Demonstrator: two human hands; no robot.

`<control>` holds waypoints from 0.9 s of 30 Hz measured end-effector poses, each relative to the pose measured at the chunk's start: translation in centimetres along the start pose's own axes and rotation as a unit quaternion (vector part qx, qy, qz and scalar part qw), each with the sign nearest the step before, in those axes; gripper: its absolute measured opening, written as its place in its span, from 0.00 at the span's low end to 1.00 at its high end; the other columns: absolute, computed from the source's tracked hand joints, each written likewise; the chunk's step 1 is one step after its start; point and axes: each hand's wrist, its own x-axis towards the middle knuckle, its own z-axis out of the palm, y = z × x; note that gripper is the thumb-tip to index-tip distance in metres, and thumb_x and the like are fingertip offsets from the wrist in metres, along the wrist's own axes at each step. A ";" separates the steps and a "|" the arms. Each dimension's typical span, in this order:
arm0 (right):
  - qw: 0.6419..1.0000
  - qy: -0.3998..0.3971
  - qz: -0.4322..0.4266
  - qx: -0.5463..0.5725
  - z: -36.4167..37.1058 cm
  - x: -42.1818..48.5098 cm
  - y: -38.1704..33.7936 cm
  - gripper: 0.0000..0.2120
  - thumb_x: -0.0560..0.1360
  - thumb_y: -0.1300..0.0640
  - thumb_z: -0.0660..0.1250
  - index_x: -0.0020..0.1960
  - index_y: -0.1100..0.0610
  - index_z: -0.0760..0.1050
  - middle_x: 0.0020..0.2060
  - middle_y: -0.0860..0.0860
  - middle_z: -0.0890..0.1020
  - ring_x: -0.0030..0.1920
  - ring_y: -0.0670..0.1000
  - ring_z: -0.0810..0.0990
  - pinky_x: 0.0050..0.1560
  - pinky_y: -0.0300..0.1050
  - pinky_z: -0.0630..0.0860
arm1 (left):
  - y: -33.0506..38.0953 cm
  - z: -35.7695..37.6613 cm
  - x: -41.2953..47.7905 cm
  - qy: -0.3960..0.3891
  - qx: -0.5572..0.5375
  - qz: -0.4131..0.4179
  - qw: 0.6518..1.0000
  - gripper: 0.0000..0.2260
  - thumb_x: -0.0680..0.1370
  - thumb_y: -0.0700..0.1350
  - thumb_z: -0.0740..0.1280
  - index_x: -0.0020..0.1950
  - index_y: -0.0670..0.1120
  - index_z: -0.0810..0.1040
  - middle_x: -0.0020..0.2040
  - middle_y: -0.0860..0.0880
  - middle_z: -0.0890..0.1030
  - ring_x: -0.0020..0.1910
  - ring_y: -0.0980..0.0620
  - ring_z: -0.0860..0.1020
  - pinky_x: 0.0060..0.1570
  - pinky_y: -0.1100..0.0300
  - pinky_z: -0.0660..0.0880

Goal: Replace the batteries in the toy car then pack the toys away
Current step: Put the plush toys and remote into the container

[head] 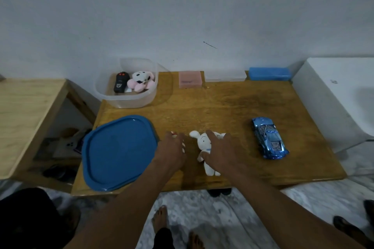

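My right hand lies over the white bunny plush near the table's front edge, thumb against its side and fingers spread across its head, closing on it but not yet lifting; my left hand, at nine o'clock of the bunny, curls over a small red-and-white thing I can barely see, so whether that grip has closed I cannot tell. At nine o'clock of my left hand lies the blue lid, overhanging the front edge; at three o'clock of the bunny, well apart, sits the blue toy car. Farther off, at eleven o'clock, the clear tub holds a black car and a pink plush — its base juts past the table's side. My worry is a loose pinch dropping the soft bunny short of the tub, or a nudge tipping the tub or the lid off the edge.
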 end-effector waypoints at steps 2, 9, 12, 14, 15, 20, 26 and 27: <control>1.000 0.007 0.002 0.017 0.2 0.1 0.0 0.35 0.73 0.46 0.67 0.75 0.46 0.54 0.70 0.61 0.61 0.67 0.58 0.65 0.61 0.49 0.68 | -0.1 -0.1 0.0 0.000 -0.012 -0.002 1.000 0.26 0.75 0.48 0.67 0.72 0.51 0.65 0.68 0.43 0.67 0.60 0.39 0.74 0.58 0.50 0.75; 0.998 0.049 -0.034 0.035 -2.9 0.6 -0.8 0.32 0.71 0.47 0.69 0.71 0.46 0.61 0.67 0.58 0.66 0.63 0.56 0.68 0.56 0.48 0.70 | 0.5 -3.7 -0.2 0.053 -0.034 0.003 0.998 0.27 0.74 0.48 0.70 0.71 0.52 0.66 0.69 0.44 0.67 0.62 0.40 0.72 0.58 0.50 0.75; 0.994 0.070 -0.061 0.056 -5.7 1.3 -3.0 0.30 0.73 0.48 0.69 0.72 0.46 0.61 0.67 0.57 0.65 0.64 0.56 0.68 0.59 0.50 0.72 | 0.4 -7.4 -0.2 0.112 -0.025 0.015 0.993 0.28 0.73 0.49 0.71 0.71 0.51 0.67 0.67 0.44 0.68 0.61 0.41 0.73 0.59 0.49 0.76; 0.989 0.093 -0.080 0.078 -7.3 2.1 -5.1 0.30 0.72 0.49 0.70 0.71 0.45 0.62 0.68 0.56 0.66 0.62 0.56 0.72 0.58 0.51 0.76 | 0.0 -10.1 -0.2 0.148 -0.015 0.019 0.989 0.29 0.73 0.48 0.72 0.71 0.50 0.67 0.66 0.44 0.69 0.60 0.42 0.74 0.58 0.50 0.75; 0.986 0.108 -0.087 0.090 -7.9 2.6 -6.1 0.30 0.72 0.48 0.71 0.70 0.44 0.62 0.67 0.56 0.66 0.60 0.56 0.74 0.56 0.50 0.78 | -0.4 -11.5 0.0 0.163 -0.012 0.019 0.986 0.29 0.72 0.47 0.72 0.71 0.49 0.67 0.66 0.43 0.70 0.60 0.42 0.74 0.58 0.50 0.75; 0.976 0.148 -0.120 0.108 -10.0 5.1 -12.1 0.30 0.72 0.49 0.71 0.70 0.44 0.62 0.64 0.58 0.64 0.56 0.58 0.75 0.55 0.49 0.77 | -4.0 -17.3 1.6 0.209 0.006 0.002 0.978 0.30 0.70 0.47 0.73 0.70 0.47 0.67 0.65 0.42 0.71 0.60 0.41 0.74 0.56 0.51 0.73; 0.971 0.164 -0.125 0.117 -10.2 9.2 -19.6 0.31 0.71 0.49 0.71 0.70 0.44 0.61 0.61 0.58 0.63 0.52 0.60 0.77 0.55 0.47 0.76 | -9.8 -21.9 5.0 0.232 0.008 0.014 0.973 0.29 0.72 0.47 0.71 0.70 0.46 0.66 0.65 0.42 0.71 0.58 0.41 0.75 0.57 0.53 0.72; 0.971 0.163 -0.126 0.120 -10.0 9.8 -20.7 0.31 0.71 0.49 0.71 0.70 0.44 0.62 0.61 0.58 0.63 0.52 0.60 0.77 0.55 0.47 0.76 | -10.8 -22.5 5.8 0.232 0.009 0.017 0.973 0.29 0.72 0.47 0.71 0.70 0.46 0.66 0.65 0.42 0.70 0.58 0.41 0.75 0.57 0.53 0.72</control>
